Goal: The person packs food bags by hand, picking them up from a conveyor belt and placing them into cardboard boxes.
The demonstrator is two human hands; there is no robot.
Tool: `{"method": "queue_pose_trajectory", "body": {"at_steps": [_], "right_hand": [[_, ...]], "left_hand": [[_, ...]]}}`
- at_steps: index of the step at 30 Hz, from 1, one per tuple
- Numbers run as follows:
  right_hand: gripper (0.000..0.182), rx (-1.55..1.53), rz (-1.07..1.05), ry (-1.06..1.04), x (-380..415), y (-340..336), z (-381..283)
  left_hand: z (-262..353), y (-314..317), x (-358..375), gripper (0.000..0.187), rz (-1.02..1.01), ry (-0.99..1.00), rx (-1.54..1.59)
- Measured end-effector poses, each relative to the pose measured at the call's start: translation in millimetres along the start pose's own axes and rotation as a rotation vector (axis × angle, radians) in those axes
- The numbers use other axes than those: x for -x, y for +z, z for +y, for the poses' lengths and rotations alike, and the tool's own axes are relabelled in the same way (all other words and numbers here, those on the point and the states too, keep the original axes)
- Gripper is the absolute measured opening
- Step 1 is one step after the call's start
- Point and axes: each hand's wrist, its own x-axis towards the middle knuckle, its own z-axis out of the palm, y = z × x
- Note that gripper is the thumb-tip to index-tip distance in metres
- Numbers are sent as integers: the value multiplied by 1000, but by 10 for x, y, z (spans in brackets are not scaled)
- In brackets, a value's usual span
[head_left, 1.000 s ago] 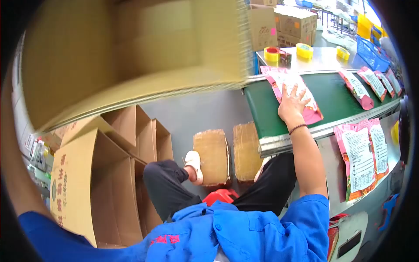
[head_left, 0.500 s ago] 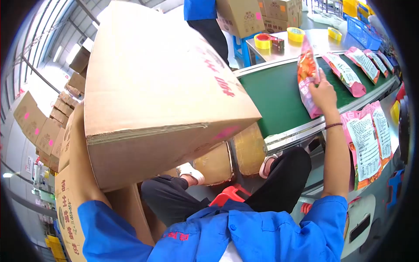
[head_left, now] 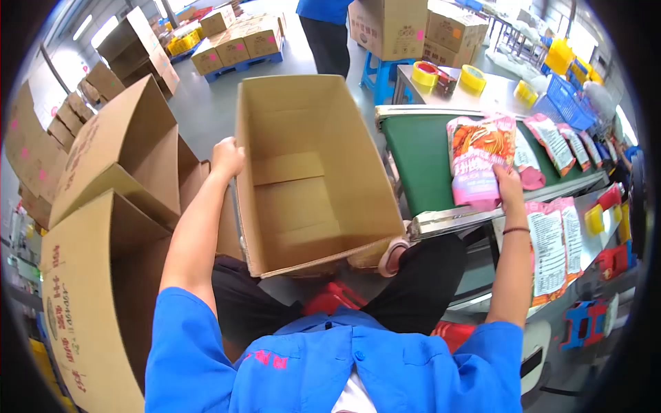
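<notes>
An open cardboard box (head_left: 310,186) stands between my knees, its mouth toward me and no goods visible inside. My left hand (head_left: 228,158) is closed on the left edge of that box. My right hand (head_left: 508,186) pinches the lower right side of a pink food pouch (head_left: 482,158) printed with a picture of noodles. The pouch is held over the near part of the green conveyor belt (head_left: 420,158). Behind it another pouch (head_left: 527,165) lies partly hidden on the belt.
More pouches (head_left: 551,141) lie farther along the belt, and several (head_left: 549,248) rest on a lower ledge at right. Open cartons (head_left: 76,289) stand at left. Tape rolls (head_left: 473,79) sit on a metal table. A person in blue (head_left: 323,34) stands beyond.
The box has come down from its raised, turned position, and its open mouth now faces me. My left hand shows on its edge. The pouch in my right hand has turned its printed front toward me.
</notes>
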Motion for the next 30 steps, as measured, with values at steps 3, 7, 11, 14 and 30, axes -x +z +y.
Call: {"method": "queue_pose_trajectory", "body": {"at_steps": [3, 7, 11, 14, 30], "right_hand": [[31, -178, 33, 110, 127, -99, 7], [23, -412, 94, 126, 566, -94, -222], [27, -422, 19, 94, 881, -41, -411], [29, -426, -16, 92, 1078, 50, -558], [75, 598, -270, -438, 625, 1671, -762]], "left_hand": [[308, 78, -115, 32, -222, -20, 1], [8, 221, 2, 27, -437, -185, 182], [-141, 776, 281, 27, -184, -124, 172], [-114, 910, 13, 30, -288, -127, 84], [1187, 108, 1411, 59, -825, -444, 1876]]}}
